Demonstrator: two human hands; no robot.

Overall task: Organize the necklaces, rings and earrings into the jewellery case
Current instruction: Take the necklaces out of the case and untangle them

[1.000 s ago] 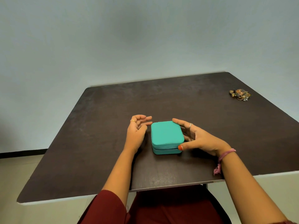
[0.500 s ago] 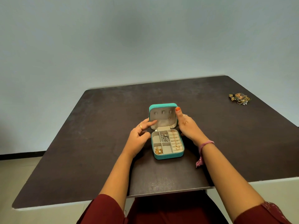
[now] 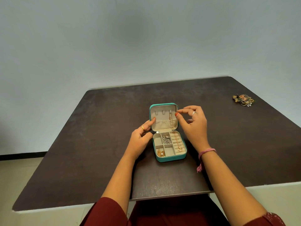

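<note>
Dark bench (image 3: 97,144): both hands' fingers loosely apart, steadying the case (image 3: 169,158) lid (image 3: 162,106); released, it may drop shut.

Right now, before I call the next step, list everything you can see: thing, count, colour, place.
jewellery case: 1, teal, table centre, lid open and upright.
gold necklace: 1, hangs from lid hook over ring rolls.
silver pieces: small cluster, back middle compartment.
gold pieces: small cluster, front left compartment.
loose jewellery pile: 1, mixed gold, table's far right.
table: 1, dark brown.
left hand: fingertips on lid's left edge.
right hand: beside lid's right edge, fingers curled, holds nothing visible.
</note>
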